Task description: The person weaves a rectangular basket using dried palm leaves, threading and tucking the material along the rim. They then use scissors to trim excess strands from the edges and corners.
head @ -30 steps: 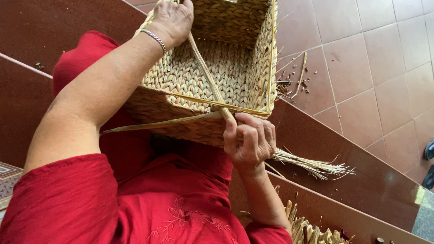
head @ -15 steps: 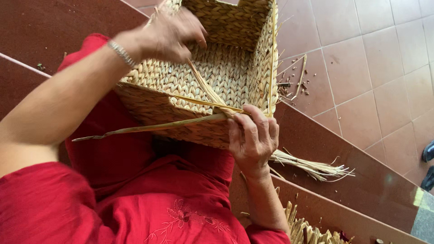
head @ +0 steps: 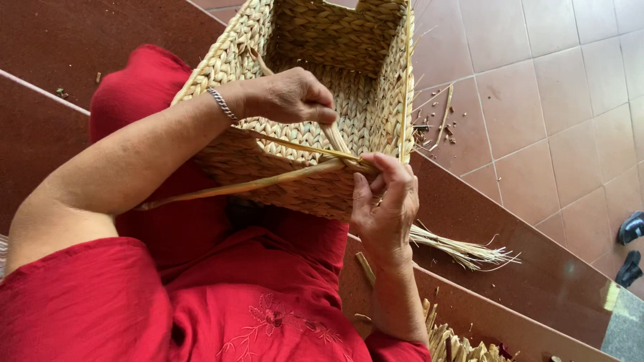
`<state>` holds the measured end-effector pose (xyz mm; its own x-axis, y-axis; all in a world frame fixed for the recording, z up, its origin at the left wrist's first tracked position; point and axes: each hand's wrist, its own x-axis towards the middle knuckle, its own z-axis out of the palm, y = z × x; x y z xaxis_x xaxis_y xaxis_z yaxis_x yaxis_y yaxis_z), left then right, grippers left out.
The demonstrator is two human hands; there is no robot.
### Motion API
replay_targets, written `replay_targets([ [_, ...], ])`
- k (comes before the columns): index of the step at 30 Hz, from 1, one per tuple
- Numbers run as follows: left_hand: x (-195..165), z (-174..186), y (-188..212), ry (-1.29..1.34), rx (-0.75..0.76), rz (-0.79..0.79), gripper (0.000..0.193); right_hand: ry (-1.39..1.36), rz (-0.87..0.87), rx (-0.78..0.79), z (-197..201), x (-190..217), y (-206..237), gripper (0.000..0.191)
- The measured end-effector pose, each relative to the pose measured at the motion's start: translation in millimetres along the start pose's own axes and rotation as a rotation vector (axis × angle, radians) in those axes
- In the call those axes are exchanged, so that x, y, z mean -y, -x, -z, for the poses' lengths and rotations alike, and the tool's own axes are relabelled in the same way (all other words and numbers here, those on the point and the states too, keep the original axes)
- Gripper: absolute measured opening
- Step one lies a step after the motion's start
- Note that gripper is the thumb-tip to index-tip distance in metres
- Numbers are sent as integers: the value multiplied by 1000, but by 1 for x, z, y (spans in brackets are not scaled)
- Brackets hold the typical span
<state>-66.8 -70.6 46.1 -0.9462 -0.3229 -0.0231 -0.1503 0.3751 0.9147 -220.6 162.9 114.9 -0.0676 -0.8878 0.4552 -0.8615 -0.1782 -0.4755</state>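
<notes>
A woven straw basket (head: 315, 40) rests tilted on my lap, its opening facing me. My left hand (head: 285, 97), with a silver bracelet at the wrist, pinches a flat straw strand (head: 333, 137) just above the basket's near rim. My right hand (head: 384, 201) grips the near corner of the rim, pressing the strands down where they cross. A long loose strand (head: 228, 189) runs from that corner out to the left over my red clothing.
I sit on dark red steps (head: 510, 268). A bundle of loose straw (head: 463, 251) lies on the step behind my right hand, more straw pieces (head: 463, 345) below. Bits of straw litter the tiled floor (head: 537, 100). Dark sandals (head: 630, 248) stand at the right edge.
My left hand has come down from the basket's far rim to the near rim, drawing the strand with it. My right hand has stayed on the corner.
</notes>
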Motion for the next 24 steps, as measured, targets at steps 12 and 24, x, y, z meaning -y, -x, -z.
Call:
replay_targets([
  [12, -23, -3, 52, 21, 49, 143, 20, -353, -42, -245, 27, -49, 19, 31],
  [24, -22, -14, 44, 186, -2, 107, 18, -465, -29, 164, 35, -63, -8, 36],
])
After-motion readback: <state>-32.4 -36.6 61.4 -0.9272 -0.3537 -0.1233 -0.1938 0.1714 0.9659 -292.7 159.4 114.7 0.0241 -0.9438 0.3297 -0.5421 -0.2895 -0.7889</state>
